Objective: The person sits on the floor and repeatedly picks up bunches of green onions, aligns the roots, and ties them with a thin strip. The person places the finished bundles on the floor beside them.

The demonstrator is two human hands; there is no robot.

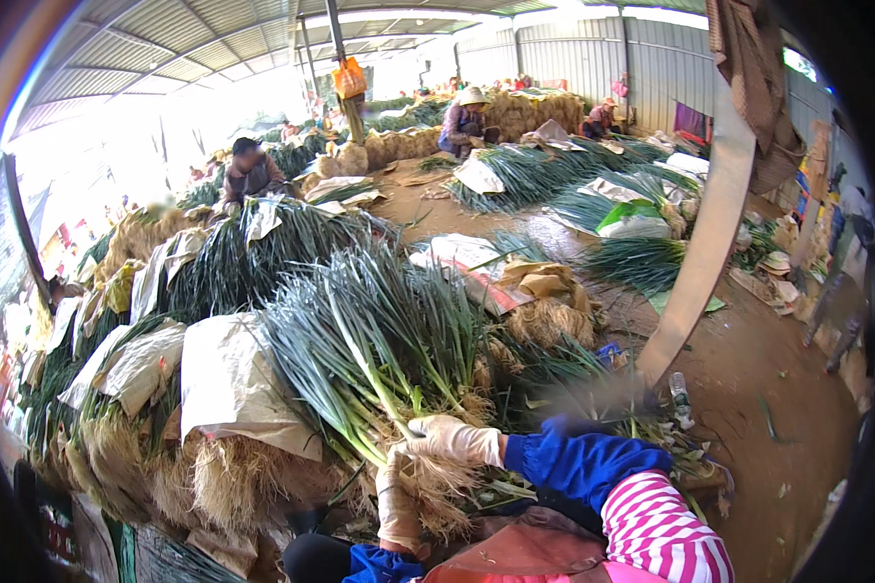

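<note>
My right hand [456, 440], in a pale glove, grips the white lower end of a long green onion stalk [368, 364]. Just below it, my left hand [394, 495], also gloved, rises from the bottom edge. Several green onion stalks [354, 433] converge at its fingertips, which are partly hidden by stalks and roots. Shaggy pale roots [441, 492] hang beside both hands. Directly beyond them lies a thick heap of green onions [408, 328], dark leaves pointing away and roots toward me.
A white sack [233, 372] covers bundles at left. A bent tan strip [707, 240] slants down at right, near a plastic bottle [679, 399] on the dirt floor [780, 430]. A co-worker [251, 175] is behind the left heaps; another person [467, 124] crouches farther back. A post [343, 73] carries an orange bag [348, 78].
</note>
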